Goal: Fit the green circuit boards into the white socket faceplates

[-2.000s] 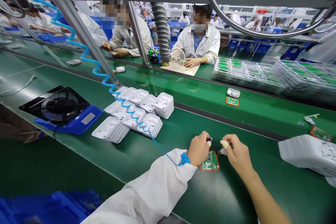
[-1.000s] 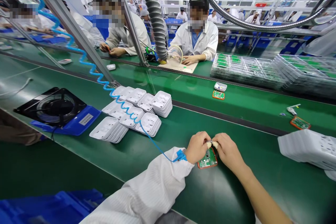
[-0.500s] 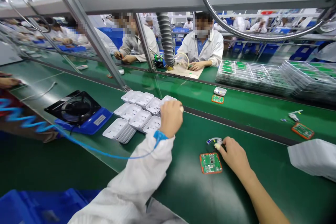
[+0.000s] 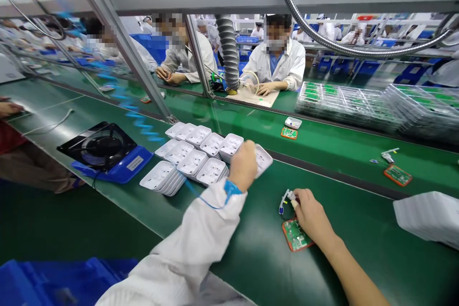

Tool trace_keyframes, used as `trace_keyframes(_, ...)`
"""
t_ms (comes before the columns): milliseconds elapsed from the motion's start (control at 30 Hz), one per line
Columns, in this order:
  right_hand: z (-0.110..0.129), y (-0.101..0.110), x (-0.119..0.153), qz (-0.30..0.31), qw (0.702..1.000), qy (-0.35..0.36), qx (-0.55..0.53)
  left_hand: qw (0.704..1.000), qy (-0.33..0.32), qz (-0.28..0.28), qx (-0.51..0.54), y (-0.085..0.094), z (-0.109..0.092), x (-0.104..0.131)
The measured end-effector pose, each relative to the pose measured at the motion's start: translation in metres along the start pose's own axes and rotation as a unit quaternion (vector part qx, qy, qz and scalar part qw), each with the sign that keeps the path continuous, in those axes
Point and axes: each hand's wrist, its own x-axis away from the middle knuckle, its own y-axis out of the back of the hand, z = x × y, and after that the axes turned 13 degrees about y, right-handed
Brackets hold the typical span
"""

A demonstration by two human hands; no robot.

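My left hand (image 4: pixel 244 166), with a blue wrist strap (image 4: pixel 232 188), is closed on a white plastic housing shell (image 4: pixel 264 160), held tilted just right of the shell stacks (image 4: pixel 193 161). My fingers cover the shell's left side. On the green bench, my right hand (image 4: pixel 312 215) pinches a small white part (image 4: pixel 290 195) with a short lead and a blue-ended piece (image 4: pixel 281 210). Beneath that hand lies a green circuit board (image 4: pixel 296 237) with an orange rim, its upper right partly covered. Something pale covers the right thumb's tip.
A black fan (image 4: pixel 103 146) on a blue base stands to the left. Beyond the dark rail, the green belt (image 4: pixel 333 141) carries circuit boards (image 4: pixel 397 175) and a white shell (image 4: pixel 293 122). White stacked pieces (image 4: pixel 426 217) sit at right. Clear trays (image 4: pixel 344 100) and co-workers are across.
My left hand has moved right, bringing a shell off the stack. The white part's lead now hangs downward, and the circuit board has shifted right and turned. Items on the belt have moved left.
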Motion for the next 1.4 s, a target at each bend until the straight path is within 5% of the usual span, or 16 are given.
trace_keyframes(100,0.004,0.004,0.001,-0.046,0.996,0.041,-0.059,0.988,-0.070,0.119,0.071,-0.044,-0.015,0.042)
trace_keyframes(200,0.004,0.008,0.001,-0.087,0.995,0.039,-0.043,0.956,-0.052,0.215,0.194,-0.070,-0.022,0.068)
trace_keyframes(400,-0.006,0.008,0.000,-0.086,0.995,0.043,0.004,0.869,0.052,0.364,0.331,-0.065,-0.025,0.075)
trace_keyframes(700,-0.002,0.010,-0.002,-0.062,0.994,0.085,-0.012,0.872,0.070,0.337,0.349,-0.070,-0.022,0.076)
trace_keyframes(800,-0.040,0.024,-0.011,-0.084,0.995,0.052,0.009,0.875,0.073,0.344,0.333,-0.069,-0.025,0.077)
trace_keyframes(933,-0.138,0.048,-0.026,-0.070,0.983,-0.090,0.142,0.882,0.056,0.353,0.307,-0.069,-0.029,0.080)
trace_keyframes(1133,-0.268,0.077,-0.024,0.039,0.907,-0.365,0.204,0.878,0.031,0.346,0.329,-0.072,-0.030,0.083)
trace_keyframes(1267,-0.302,0.082,-0.031,0.094,0.904,-0.400,0.118,0.873,0.055,0.356,0.329,-0.074,-0.029,0.080)
trace_keyframes(1400,-0.290,0.071,-0.045,0.138,0.905,-0.402,0.018,0.866,0.072,0.368,0.331,-0.072,-0.029,0.076)
